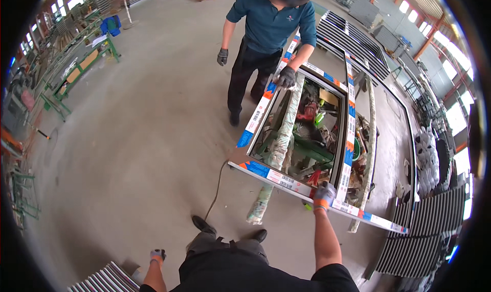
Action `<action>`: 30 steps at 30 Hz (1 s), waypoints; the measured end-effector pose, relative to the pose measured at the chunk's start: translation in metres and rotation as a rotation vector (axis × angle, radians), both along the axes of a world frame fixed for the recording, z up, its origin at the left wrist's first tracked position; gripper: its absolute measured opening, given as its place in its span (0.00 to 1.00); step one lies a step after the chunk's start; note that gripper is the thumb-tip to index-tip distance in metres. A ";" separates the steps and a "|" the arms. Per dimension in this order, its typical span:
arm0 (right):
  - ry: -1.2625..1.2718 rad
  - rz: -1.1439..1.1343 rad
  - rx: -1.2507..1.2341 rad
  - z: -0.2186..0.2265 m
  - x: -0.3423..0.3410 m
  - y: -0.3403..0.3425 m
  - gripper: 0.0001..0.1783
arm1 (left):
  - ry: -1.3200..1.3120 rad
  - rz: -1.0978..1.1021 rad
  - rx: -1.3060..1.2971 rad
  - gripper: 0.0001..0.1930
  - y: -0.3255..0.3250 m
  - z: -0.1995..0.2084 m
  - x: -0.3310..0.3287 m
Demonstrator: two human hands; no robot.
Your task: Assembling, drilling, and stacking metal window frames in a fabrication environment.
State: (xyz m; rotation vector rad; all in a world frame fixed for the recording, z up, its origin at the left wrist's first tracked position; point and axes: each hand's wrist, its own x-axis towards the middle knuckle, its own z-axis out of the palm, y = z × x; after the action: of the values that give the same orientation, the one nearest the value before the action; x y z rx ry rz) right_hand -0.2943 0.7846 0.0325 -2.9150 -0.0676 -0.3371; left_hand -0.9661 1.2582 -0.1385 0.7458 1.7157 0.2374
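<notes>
A large window frame [262,170] with a dark inner edge lies across wrapped support bars, its rails covered in white, blue and orange printed tape. My right hand [324,194], in a grey glove with an orange cuff, grips the near rail beside a crossing bar. A lime-green bit [308,206] shows just below that rail; its kind is unclear. Low at my left side hangs my left hand [157,256], gloved alike and away from the frame; its fingers are too small to read. Across from me, a co-worker's gloved hand [286,77] rests on the frame's left rail.
Under the frame, a green stand [307,148] holds tools, including a red power tool [309,111]. A cable [219,182] runs over the floor to my shoe. Stacked metal profiles lie at lower left [105,282] and right [417,246]. A green workbench [84,67] stands far left.
</notes>
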 end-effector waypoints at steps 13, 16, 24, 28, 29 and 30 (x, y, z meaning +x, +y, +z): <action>-0.086 -0.251 0.011 -0.009 -0.015 0.153 0.12 | 0.169 -0.881 0.470 0.19 0.264 -0.012 0.251; -0.125 -0.247 0.021 -0.015 -0.019 0.136 0.11 | 0.188 -1.194 0.723 0.18 0.242 -0.005 0.306; -0.054 -0.299 0.031 -0.002 -0.016 0.151 0.09 | 0.063 -0.865 0.242 0.09 0.280 0.024 0.277; -0.076 -0.277 0.068 -0.005 -0.013 0.157 0.09 | 0.148 -0.615 -0.093 0.05 0.320 0.012 0.223; -0.044 -0.301 0.049 -0.002 -0.013 0.158 0.10 | 0.153 -0.566 -0.177 0.06 0.327 0.016 0.224; -0.012 -0.326 0.031 -0.001 -0.013 0.159 0.10 | 0.158 -0.583 -0.178 0.06 0.334 0.017 0.229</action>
State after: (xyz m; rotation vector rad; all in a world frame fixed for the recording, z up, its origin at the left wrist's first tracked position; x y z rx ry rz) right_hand -0.3077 0.9435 0.0314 -2.8881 0.4115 -0.4016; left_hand -0.7373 1.5922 -0.1210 1.1126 1.5640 -0.3797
